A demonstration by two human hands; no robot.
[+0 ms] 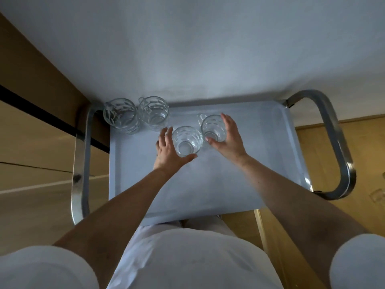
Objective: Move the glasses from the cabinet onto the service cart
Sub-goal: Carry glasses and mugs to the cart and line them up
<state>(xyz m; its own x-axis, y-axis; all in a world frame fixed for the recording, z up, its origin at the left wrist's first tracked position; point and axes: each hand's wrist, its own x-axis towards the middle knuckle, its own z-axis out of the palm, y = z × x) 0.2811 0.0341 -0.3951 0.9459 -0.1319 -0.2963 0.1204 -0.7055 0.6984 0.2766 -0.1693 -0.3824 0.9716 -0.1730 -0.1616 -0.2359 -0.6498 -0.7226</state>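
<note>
Several clear patterned glasses stand on the pale blue top tray of the service cart (239,184). Two of them, one glass (120,115) and another glass (154,111), stand at the tray's far left corner. A third glass (186,141) stands mid-tray, and my left hand (166,151) cups it from the left with straight, spread fingers and the thumb under its near side. A fourth glass (212,127) with a handle stands just right of it. My right hand (228,138) lies along its right side, fingers straight, thumb at its near edge.
Chrome tube handles frame the cart on the left (79,174) and right (337,147). A white wall (187,49) rises behind the cart. Wooden cabinet fronts (31,122) stand to the left and wooden flooring (364,153) lies to the right.
</note>
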